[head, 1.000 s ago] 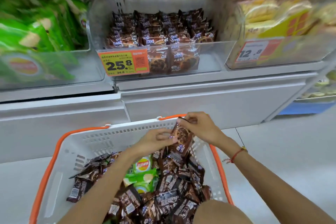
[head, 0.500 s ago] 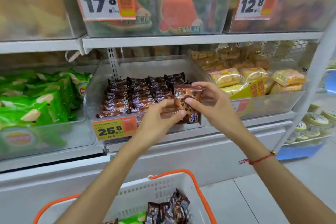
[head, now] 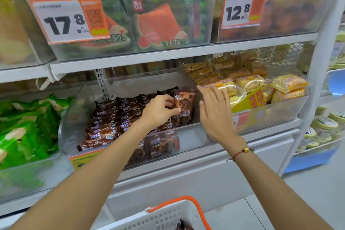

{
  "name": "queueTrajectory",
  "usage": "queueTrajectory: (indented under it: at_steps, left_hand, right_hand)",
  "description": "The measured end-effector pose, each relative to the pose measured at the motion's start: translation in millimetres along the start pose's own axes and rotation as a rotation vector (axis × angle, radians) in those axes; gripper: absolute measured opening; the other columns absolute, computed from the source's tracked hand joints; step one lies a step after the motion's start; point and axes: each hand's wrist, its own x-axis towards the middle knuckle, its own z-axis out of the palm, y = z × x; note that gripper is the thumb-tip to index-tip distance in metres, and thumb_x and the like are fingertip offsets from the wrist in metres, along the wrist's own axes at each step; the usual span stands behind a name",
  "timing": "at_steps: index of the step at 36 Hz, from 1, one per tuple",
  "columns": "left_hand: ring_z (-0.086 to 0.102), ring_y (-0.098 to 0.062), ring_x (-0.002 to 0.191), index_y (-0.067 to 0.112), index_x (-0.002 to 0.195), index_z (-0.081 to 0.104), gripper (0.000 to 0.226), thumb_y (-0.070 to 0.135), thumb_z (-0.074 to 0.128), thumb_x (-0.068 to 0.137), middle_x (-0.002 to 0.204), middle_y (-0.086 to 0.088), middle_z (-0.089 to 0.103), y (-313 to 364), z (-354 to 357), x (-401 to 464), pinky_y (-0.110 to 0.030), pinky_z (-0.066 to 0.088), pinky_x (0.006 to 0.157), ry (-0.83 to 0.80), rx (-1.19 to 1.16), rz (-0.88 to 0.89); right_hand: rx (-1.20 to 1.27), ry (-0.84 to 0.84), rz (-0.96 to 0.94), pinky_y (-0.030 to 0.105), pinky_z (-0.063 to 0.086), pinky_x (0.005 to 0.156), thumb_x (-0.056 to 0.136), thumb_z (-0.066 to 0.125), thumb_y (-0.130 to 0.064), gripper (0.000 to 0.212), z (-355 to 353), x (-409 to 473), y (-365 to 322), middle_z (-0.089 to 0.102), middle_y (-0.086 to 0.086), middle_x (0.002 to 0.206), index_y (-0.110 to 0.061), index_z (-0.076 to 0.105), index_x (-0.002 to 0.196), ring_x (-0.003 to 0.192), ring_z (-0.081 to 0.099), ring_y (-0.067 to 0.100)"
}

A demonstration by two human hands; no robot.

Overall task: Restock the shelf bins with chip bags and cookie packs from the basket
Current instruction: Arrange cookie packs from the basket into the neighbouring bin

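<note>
My left hand pinches a brown cookie pack and holds it upright at the right end of the clear middle bin. Rows of the same brown cookie packs fill that bin. Just right of the pack, my right hand is spread with straight fingers and holds nothing, beside the bin's right wall. At the bottom edge, the white basket with its orange rim shows only its top corner. Green chip bags sit in the bin to the left.
A bin of yellow cake packs stands to the right of the cookie bin. The upper shelf carries bins of watermelon-print bags with price tags 17.8 and 12.8. A white shelf upright rises at the right, with further stock behind it.
Both hands lifted the cookie pack from the basket up to the shelf. My right hand has let go of it; my left hand now holds it alone inside the bin.
</note>
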Motion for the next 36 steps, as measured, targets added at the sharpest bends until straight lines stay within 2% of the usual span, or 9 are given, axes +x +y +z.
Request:
queueTrajectory:
  at_steps: [4, 9, 14, 17, 20, 23, 27, 31, 36]
  left_hand:
    - [0.064, -0.018, 0.097, 0.033, 0.082, 0.059, 0.017, 0.038, 0.075, 0.080, 0.095, 0.009, 0.069, -4.9, 0.4, 8.6, -0.043, 0.050, 0.089, -0.092, 0.252, 0.045]
    - [0.064, -0.017, 0.095, 0.027, 0.098, 0.068, 0.022, 0.039, 0.074, 0.080, 0.098, 0.007, 0.071, 3.3, -10.5, 16.1, -0.036, 0.051, 0.082, -0.188, 0.476, 0.091]
    - [0.063, -0.020, 0.092, 0.026, 0.104, 0.072, 0.030, 0.040, 0.074, 0.078, 0.099, 0.005, 0.072, 19.5, -5.7, 21.0, -0.028, 0.043, 0.068, -0.169, 0.692, 0.148]
    - [0.062, -0.021, 0.094, 0.026, 0.112, 0.069, 0.039, 0.040, 0.076, 0.076, 0.108, 0.004, 0.069, 29.0, 1.5, 24.8, -0.030, 0.040, 0.069, -0.211, 0.776, 0.156]
    - [0.061, -0.022, 0.094, 0.023, 0.108, 0.068, 0.035, 0.039, 0.075, 0.078, 0.106, 0.000, 0.067, 32.7, 14.5, 26.7, -0.031, 0.039, 0.069, -0.217, 0.851, 0.171]
    - [0.061, -0.024, 0.098, 0.021, 0.106, 0.069, 0.032, 0.035, 0.074, 0.078, 0.105, -0.001, 0.067, 27.8, 23.8, 27.8, -0.030, 0.037, 0.069, -0.156, 0.844, 0.180]
    - [0.058, -0.022, 0.106, 0.028, 0.111, 0.067, 0.036, 0.035, 0.077, 0.077, 0.114, 0.001, 0.062, 15.8, 23.8, 25.9, -0.031, 0.038, 0.072, -0.105, 0.711, 0.159]
    - [0.060, -0.025, 0.104, 0.027, 0.114, 0.065, 0.037, 0.036, 0.075, 0.080, 0.111, -0.001, 0.064, 11.1, 19.6, 24.1, -0.031, 0.037, 0.072, -0.090, 0.681, 0.116]
    - [0.060, -0.026, 0.100, 0.026, 0.106, 0.067, 0.038, 0.035, 0.081, 0.072, 0.106, -0.002, 0.064, 12.0, 23.4, 25.4, -0.031, 0.039, 0.071, -0.001, 0.657, 0.081]
  right_hand:
    - [-0.011, 0.015, -0.001, 0.044, 0.016, 0.117, 0.094, 0.020, -0.029, 0.053, 1.8, -1.0, 1.0, 0.055, 0.003, 0.133, -0.016, 0.046, 0.138, 0.136, 0.036, 0.025]
    - [0.013, 0.052, -0.005, 0.044, 0.015, 0.118, 0.093, 0.023, -0.027, 0.051, 3.9, -1.2, 1.1, 0.056, 0.002, 0.131, -0.016, 0.048, 0.136, 0.135, 0.037, 0.025]
    - [0.024, 0.074, -0.002, 0.044, 0.015, 0.119, 0.094, 0.025, -0.025, 0.049, 4.9, -2.3, 0.9, 0.056, 0.000, 0.131, -0.017, 0.048, 0.136, 0.135, 0.037, 0.022]
    - [0.036, 0.090, -0.004, 0.044, 0.016, 0.119, 0.094, 0.027, -0.024, 0.048, 5.7, -2.2, 0.9, 0.056, 0.000, 0.131, -0.017, 0.049, 0.135, 0.135, 0.037, 0.022]
    - [0.039, 0.103, -0.006, 0.043, 0.015, 0.118, 0.094, 0.028, -0.024, 0.047, 6.0, -2.9, 0.7, 0.056, 0.000, 0.131, -0.016, 0.049, 0.135, 0.135, 0.038, 0.023]
    - [0.044, 0.106, -0.007, 0.043, 0.016, 0.118, 0.093, 0.027, -0.024, 0.048, 6.1, -3.2, 0.2, 0.056, 0.001, 0.131, -0.016, 0.049, 0.135, 0.135, 0.037, 0.023]
    - [0.044, 0.111, -0.007, 0.043, 0.015, 0.118, 0.094, 0.028, -0.023, 0.047, 7.2, -3.1, 1.7, 0.056, 0.001, 0.131, -0.017, 0.049, 0.136, 0.135, 0.037, 0.023]
    - [0.049, 0.116, -0.011, 0.042, 0.014, 0.118, 0.094, 0.031, -0.021, 0.046, 7.4, -3.7, 1.0, 0.056, 0.001, 0.131, -0.016, 0.048, 0.136, 0.135, 0.037, 0.023]
    - [0.046, 0.116, -0.010, 0.044, 0.016, 0.118, 0.094, 0.030, -0.022, 0.046, 8.5, -3.9, 1.0, 0.056, 0.001, 0.130, -0.016, 0.048, 0.136, 0.135, 0.036, 0.023]
